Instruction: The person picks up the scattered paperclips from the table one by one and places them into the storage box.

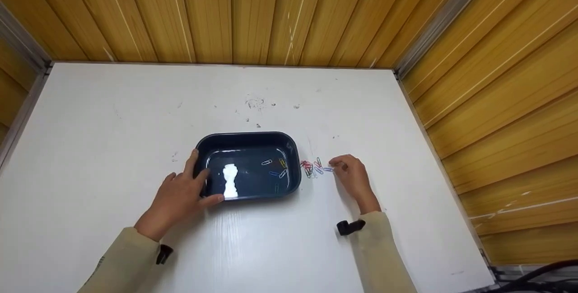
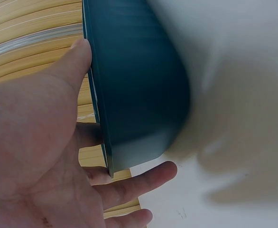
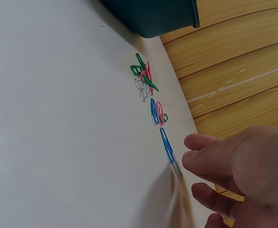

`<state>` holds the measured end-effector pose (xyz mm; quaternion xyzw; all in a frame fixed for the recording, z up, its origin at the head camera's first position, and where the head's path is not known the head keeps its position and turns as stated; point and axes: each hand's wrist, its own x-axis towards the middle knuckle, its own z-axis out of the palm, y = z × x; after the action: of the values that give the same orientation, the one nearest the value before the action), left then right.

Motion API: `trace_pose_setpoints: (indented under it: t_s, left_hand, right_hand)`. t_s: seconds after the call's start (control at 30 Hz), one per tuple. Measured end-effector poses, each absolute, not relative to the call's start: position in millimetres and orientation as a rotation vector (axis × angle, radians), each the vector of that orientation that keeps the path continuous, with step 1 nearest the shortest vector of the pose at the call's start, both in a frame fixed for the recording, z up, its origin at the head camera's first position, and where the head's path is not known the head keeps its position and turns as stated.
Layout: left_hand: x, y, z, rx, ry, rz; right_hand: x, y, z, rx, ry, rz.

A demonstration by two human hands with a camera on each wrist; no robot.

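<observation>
A dark blue rectangular tray [image 1: 247, 197] lies on the white table with several paper clips [image 1: 283, 174] on its floor. My left hand [image 1: 180, 193] holds its left end; the thumb rests on the near rim and some fingers bend over the wall, while others stay outside [image 2: 134, 187]. Right of the tray is a small heap of coloured paper clips [image 3: 146, 78]. My right hand [image 1: 352, 176] is beside the heap, its fingers bent and apart next to a blue paper clip [image 3: 166, 142] on the table. Whether a fingertip touches that clip is hard to see.
Yellow wood-patterned panels [image 1: 253, 13] stand along the back and right edges of the white table [image 1: 113, 117]. Dark marks [image 1: 255, 102] spot the surface behind the tray. A black cable [image 1: 542, 272] runs at the lower right corner.
</observation>
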<state>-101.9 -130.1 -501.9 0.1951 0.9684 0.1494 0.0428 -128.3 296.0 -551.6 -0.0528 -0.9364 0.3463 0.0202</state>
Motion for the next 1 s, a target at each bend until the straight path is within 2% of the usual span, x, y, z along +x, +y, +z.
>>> trace_pose_setpoints:
  t_s: [1.0]
  left_hand:
    - [-101.8, -129.4, -502.3, 0.578, 2.962, 0.479]
  right_hand:
    - [-129.5, 294.0, -551.1, -0.292, -2.976, 1.018]
